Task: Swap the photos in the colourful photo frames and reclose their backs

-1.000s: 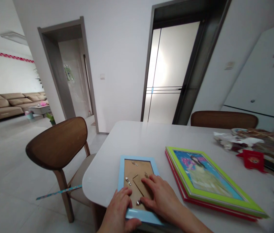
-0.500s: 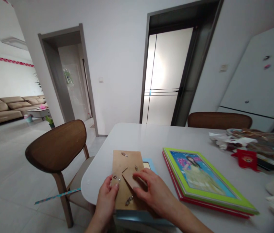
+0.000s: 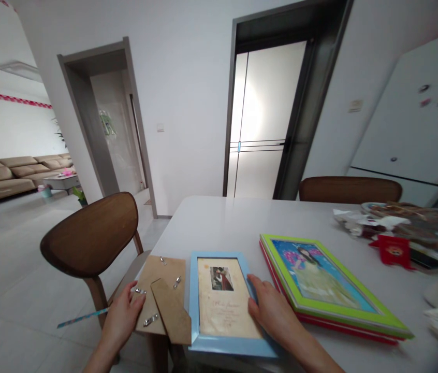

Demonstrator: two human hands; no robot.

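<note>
A brown backing board [image 3: 172,264] with metal clips and a fold-out stand lies at the table's left front corner. My left hand [image 3: 123,311] pinches its left edge. Just right of the board is a light blue picture frame [image 3: 194,290], with a cream print [image 3: 227,311] and a small photo of people inside it. The fingers of my right hand [image 3: 269,308] are bent over the frame's right side, touching it. A green frame [image 3: 320,316] with a picture of a figure in a pale dress rests on a red one, right of my right hand.
Cluttered plastic bags, tissues and a red packet [image 3: 393,252] occupy the table's right side. One wooden chair [image 3: 90,233] stands at the left, another [image 3: 351,190] behind the table. A patterned strip [image 3: 83,318] sticks out by the left chair.
The backing board has moved left off the blue frame, together with my left hand, exposing the cream print. My right hand has gone from the board's stand to the frame's right side.
</note>
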